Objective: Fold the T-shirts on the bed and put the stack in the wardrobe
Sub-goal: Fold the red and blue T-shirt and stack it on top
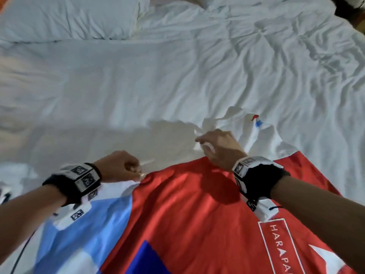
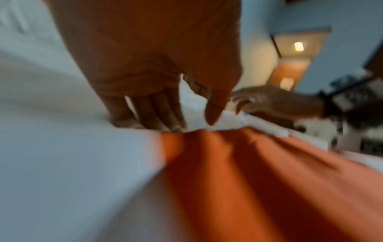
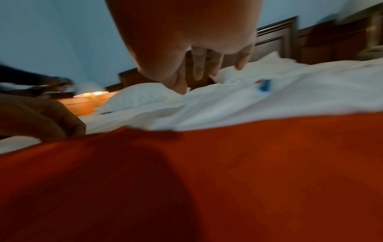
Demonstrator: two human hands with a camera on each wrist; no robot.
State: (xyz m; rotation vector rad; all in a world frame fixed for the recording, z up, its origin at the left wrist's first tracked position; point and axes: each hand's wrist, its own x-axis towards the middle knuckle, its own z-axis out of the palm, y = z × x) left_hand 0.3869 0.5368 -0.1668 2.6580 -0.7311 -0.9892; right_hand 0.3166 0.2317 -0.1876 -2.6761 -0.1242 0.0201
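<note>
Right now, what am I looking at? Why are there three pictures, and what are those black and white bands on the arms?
These are a person's two bare hands, no robot. The bands on the wrists carry small cameras. The big picture comes from a camera on the person's head, looking down at a bed with white sheets and a pillow. The other two pictures come from the wrist cameras, looking along the fingers, so they are close and blurry. On the bed lies a red, white and blue T-shirt. The left hand pinches its edge where the red cloth meets the white. The right hand holds a bunch of its white cloth. A lit lamp glows beside the bed.
</note>
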